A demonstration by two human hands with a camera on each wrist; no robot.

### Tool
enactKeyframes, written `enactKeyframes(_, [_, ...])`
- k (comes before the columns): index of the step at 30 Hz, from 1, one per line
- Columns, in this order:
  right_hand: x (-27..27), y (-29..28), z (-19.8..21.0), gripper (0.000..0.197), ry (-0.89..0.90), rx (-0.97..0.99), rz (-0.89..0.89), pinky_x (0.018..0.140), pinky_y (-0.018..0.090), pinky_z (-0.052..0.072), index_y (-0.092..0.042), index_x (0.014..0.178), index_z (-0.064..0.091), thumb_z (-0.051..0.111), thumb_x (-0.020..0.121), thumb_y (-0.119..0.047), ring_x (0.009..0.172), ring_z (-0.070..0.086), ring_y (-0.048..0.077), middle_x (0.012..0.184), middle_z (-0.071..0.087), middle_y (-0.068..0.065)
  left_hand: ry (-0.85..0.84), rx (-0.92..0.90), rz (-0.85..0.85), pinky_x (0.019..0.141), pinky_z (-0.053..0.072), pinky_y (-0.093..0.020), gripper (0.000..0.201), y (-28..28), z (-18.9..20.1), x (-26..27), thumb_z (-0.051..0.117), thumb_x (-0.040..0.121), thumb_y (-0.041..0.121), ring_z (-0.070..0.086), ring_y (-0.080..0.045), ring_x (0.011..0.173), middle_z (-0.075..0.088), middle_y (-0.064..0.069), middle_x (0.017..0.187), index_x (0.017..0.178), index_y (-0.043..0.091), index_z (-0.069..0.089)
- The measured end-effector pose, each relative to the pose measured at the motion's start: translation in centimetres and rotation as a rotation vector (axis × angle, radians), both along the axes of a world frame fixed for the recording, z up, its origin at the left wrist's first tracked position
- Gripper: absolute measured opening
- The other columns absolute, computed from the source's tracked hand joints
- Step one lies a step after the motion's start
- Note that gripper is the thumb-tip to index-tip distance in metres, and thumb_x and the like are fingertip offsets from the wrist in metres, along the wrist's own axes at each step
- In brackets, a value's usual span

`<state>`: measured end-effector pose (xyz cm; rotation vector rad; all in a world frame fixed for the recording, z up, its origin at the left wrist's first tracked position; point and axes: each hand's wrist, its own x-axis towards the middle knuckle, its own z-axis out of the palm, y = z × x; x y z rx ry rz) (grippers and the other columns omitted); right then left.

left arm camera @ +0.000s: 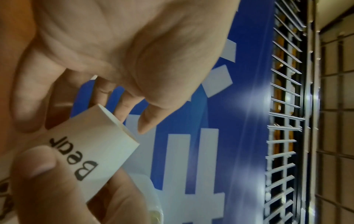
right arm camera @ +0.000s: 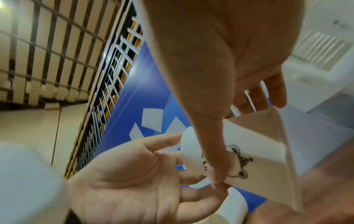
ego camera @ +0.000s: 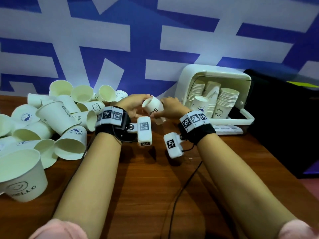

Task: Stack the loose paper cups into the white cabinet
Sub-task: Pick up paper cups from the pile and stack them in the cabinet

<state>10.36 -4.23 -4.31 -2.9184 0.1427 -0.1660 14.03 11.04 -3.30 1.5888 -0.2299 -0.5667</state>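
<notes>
A white paper cup printed "Bear" hangs tilted above the table between both hands, base up and to the left. My right hand grips its side, thumb across the print and fingers behind the rim. My left hand lies open at the cup's base, its straight fingertips touching it. The left wrist view shows the cup under the right thumb. The white cabinet stands open at the back right, with several cup stacks inside.
A heap of loose paper cups covers the table's left side, with a "HELLO" cup nearest me. The cabinet's lowered door juts forward. A black box stands right of it. A black cable crosses the wooden table.
</notes>
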Motion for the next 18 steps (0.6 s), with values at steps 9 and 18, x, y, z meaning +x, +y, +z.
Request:
enactKeyframes(9, [-5.4, -5.5, 2.7, 0.068, -0.279, 0.441, 0.002, 0.080, 0.041, 0.054, -0.016, 0.108, 0.063, 0.075, 0.061, -0.064, 0.092, 0.065, 0.022, 0.100, 0.069, 0.003, -0.279, -0.068, -0.108, 0.064, 0.052, -0.029, 0.027, -5.1, 4.1, -4.3, 0.050, 0.099, 0.032, 0.060, -0.020, 0.094, 0.057, -0.005, 0.124, 0.120, 0.019, 0.059])
enactKeyframes(18, [-7.8, -10.7, 4.3, 0.060, -0.436, 0.631, 0.025, 0.089, 0.042, 0.054, -0.012, 0.121, 0.057, 0.082, 0.074, -0.039, 0.102, 0.063, 0.019, 0.112, 0.065, 0.004, -0.331, -0.207, -0.128, 0.089, 0.051, -0.034, 0.023, -10.4, 5.0, -6.0, 0.045, 0.101, 0.031, 0.060, -0.017, 0.099, 0.063, -0.001, 0.106, 0.115, 0.018, 0.057])
